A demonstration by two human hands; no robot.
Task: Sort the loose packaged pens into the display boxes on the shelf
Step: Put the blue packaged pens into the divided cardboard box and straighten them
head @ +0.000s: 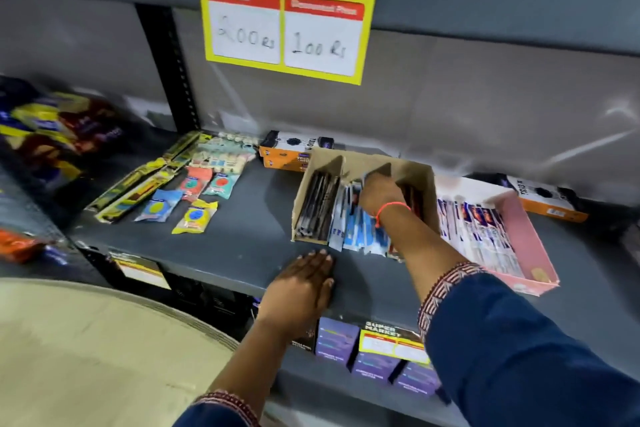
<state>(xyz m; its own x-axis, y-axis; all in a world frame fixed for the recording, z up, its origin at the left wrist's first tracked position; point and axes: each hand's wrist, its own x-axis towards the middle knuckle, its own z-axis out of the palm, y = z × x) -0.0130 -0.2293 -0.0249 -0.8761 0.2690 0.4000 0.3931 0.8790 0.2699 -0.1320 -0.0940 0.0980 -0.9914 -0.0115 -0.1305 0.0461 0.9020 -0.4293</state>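
A brown cardboard display box (419,168) with dividers stands on the grey shelf (249,239). Its left slot holds dark packaged pens (317,210); its middle slot holds blue and white packaged pens (356,234). My right hand (379,196) reaches into the middle slot, fingers down among the blue packs; whether it grips one is hidden. My left hand (304,282) rests flat, palm down, on the shelf's front edge and holds nothing. A pink display box (530,246) of white and purple packaged pens lies to the right.
Loose colourful packets (195,215) and long yellow packs (138,184) lie at the shelf's left. Orange and black boxes (294,151) stand behind the display boxes. A yellow price sign (287,28) hangs above. Purple boxes (337,338) fill the shelf below.
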